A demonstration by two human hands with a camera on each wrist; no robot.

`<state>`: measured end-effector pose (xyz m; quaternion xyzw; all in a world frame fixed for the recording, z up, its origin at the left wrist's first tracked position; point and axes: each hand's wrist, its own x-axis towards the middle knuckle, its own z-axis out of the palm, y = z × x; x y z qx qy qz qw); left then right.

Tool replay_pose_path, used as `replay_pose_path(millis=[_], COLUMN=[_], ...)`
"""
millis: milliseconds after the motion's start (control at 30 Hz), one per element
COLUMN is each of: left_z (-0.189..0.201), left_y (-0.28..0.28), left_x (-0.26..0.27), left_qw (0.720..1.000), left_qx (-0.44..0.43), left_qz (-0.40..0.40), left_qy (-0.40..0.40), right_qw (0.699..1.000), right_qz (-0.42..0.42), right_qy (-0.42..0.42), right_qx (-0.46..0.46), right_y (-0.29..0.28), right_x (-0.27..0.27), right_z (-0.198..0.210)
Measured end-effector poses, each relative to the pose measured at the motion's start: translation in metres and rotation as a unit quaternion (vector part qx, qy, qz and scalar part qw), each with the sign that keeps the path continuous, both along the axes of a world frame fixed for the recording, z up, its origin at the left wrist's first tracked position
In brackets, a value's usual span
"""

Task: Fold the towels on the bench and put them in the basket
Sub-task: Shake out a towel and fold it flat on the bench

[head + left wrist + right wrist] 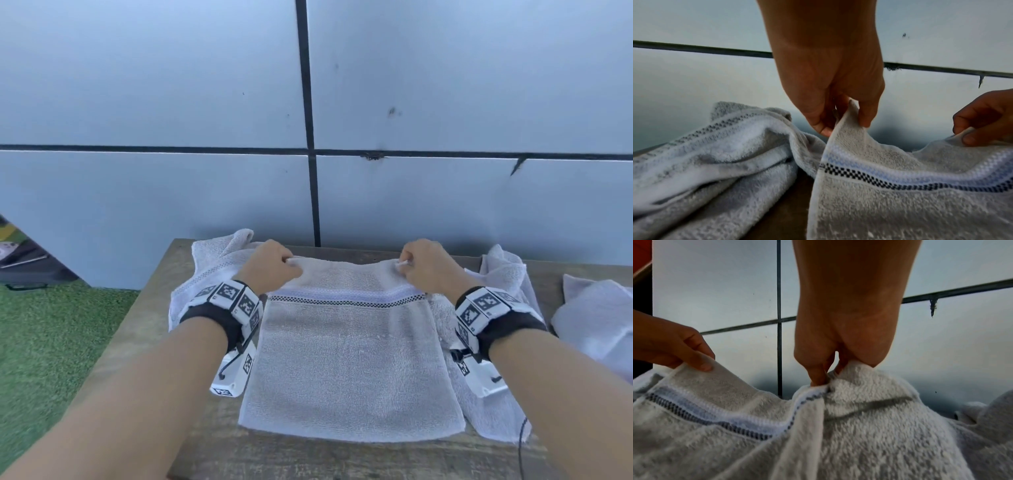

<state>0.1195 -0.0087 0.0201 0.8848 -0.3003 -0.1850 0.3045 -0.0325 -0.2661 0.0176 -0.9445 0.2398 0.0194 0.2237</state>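
Pinching the far corners of the striped towel (349, 363), the left hand (270, 265) and right hand (428, 267) each keep a closed grip on cloth. The towel lies at frame centre on the wooden surface (144, 329), with crumpled towels (205, 270) left and right.

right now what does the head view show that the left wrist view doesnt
Only the head view shows the wooden bench, the whole spread towel down to its near edge, more towels on the right, the green turf and both wrist cameras.

Only the left wrist view shows the left hand fingers pinching the towel's corner from up close.

Both show the right hand pinching the other far corner, the checkered stripe, the crumpled towel on the left and the panelled wall.
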Motion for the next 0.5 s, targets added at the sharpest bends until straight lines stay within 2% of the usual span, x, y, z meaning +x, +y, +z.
replay_pose_path(millis=[100, 233, 367, 500], left_z=[0.019, 0.043, 0.069, 0.075], left_y=[0.014, 0.043, 0.083, 0.120], left_x=[0.003, -0.003, -0.033, -0.056], left_qw=[1.000, 1.000, 0.999, 0.999], left_qx=[-0.020, -0.007, 0.017, 0.029], left_qz=[0.001, 0.016, 0.025, 0.020], left_qy=[-0.020, -0.024, -0.034, -0.042], right_qw=[0.996, 0.984, 0.979, 0.978], right_qz=[-0.001, -0.021, -0.026, -0.020], right_qy=[-0.093, -0.169, -0.188, -0.189], right_qx=[0.006, 0.048, 0.074, 0.086], right_y=[0.005, 0.014, 0.027, 0.046], right_x=[-0.006, -0.028, -0.063, -0.105], right_z=[0.016, 0.042, 0.055, 0.058])
